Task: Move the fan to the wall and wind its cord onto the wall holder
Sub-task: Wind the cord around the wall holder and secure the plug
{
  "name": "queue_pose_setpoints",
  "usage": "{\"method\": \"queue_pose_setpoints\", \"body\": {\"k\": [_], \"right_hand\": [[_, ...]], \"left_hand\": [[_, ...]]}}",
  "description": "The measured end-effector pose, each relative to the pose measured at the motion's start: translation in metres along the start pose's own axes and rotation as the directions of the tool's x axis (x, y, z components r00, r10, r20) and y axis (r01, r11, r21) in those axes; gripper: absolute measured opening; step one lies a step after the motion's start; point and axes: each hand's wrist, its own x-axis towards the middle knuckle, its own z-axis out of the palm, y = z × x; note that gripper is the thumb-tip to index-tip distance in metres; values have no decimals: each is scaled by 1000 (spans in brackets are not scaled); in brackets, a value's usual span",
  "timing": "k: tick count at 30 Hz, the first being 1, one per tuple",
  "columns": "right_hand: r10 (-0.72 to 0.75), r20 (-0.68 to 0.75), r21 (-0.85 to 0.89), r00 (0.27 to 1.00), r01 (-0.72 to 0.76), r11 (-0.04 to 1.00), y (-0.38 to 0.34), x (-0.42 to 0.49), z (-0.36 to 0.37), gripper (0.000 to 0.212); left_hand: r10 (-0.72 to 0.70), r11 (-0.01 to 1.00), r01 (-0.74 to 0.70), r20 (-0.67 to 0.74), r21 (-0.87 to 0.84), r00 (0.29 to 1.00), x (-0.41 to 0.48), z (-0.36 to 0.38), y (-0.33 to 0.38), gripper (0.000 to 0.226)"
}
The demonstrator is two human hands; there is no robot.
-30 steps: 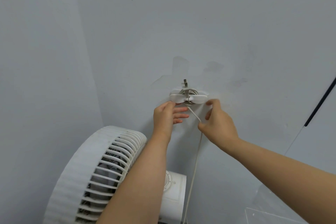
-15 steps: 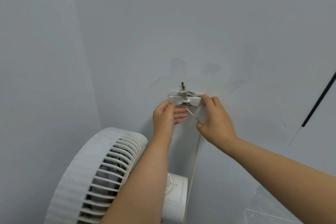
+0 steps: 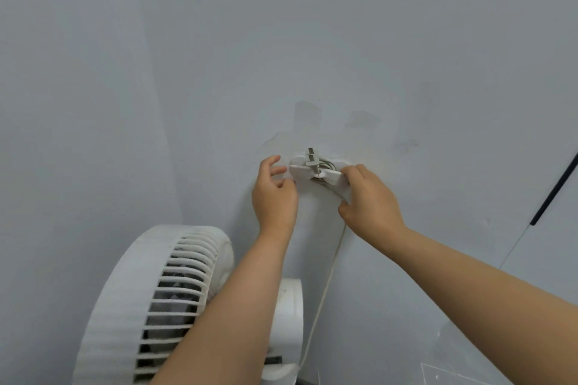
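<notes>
A white fan (image 3: 156,306) stands against the wall at the lower left, partly behind my left forearm. Above it a white cord holder (image 3: 300,170) is fixed to the wall with cord coils wound behind its front plate. The grey plug (image 3: 311,158) sticks up at its top. The white cord (image 3: 325,284) hangs from the holder down to the fan's base. My right hand (image 3: 370,200) grips the holder's right end, fingers over it and thumb below. My left hand (image 3: 273,192) hovers at the holder's left end with loosely curled fingers, holding nothing.
The pale grey wall (image 3: 344,40) meets another wall in a corner at the left. A black strip (image 3: 553,191) runs diagonally at the right edge. A clear plastic object (image 3: 453,375) lies at the bottom right.
My right hand moved up from the hanging cord onto the holder's right end. My left hand rose slightly beside the left end. The view shifted a little.
</notes>
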Motion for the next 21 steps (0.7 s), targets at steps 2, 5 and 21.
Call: {"method": "queue_pose_setpoints", "body": {"k": [2, 5, 21], "right_hand": [[-14, 16, -16, 1000, 14, 1000, 0, 3, -3, 34], [-23, 45, -13, 999, 24, 1000, 0, 6, -6, 35], [21, -4, 65, 1000, -20, 998, 1, 4, 0, 38]], "left_hand": [[34, 997, -34, 7, 73, 999, 4, -1, 5, 39], [21, 988, -35, 92, 151, 996, 7, -2, 14, 35], [-88, 903, -51, 302, 426, 949, -17, -19, 12, 63]]}}
